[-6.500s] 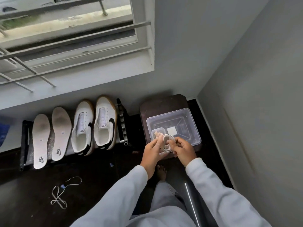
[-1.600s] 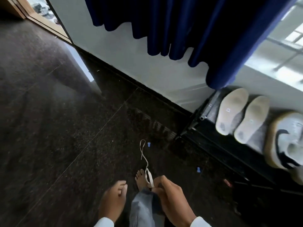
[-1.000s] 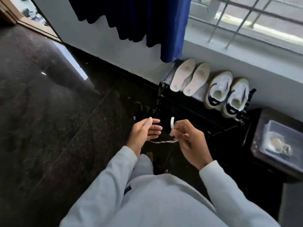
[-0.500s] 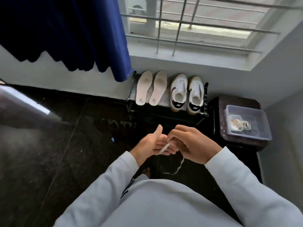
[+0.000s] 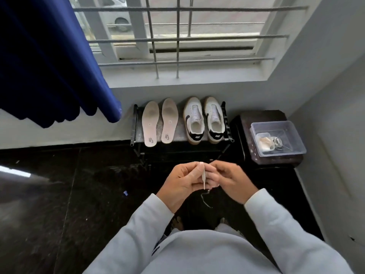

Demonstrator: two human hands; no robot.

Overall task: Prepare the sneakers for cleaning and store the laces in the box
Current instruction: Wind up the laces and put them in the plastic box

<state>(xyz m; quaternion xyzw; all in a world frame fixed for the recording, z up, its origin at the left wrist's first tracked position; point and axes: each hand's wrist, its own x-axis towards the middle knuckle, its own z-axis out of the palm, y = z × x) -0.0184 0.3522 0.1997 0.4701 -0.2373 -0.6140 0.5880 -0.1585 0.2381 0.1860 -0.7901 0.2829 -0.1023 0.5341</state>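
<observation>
Hands met close in front of the chest, and the lace [image 5: 203,177] stood pinched between them: the left hand [image 5: 182,183] closed its grip on the flat white length, while the right hand [image 5: 230,180] curled shut just beside it, apparently on the same lace, likely gathering it into a coil so it would sit tidy in the box [image 5: 296,135]. Below the grip a loose tail hung free, which suggested the winding was not finished. Beyond the grip, the sneakers [image 5: 204,120] sat on a low rack [image 5: 135,125] under the window, tongues open and unlaced, with the insoles [image 5: 160,121] laid out just beside them, presumably so each part could be cleaned separately. Off to the right of the grip, the box stood open on a stool [image 5: 245,123], a coiled lace already inside.
</observation>
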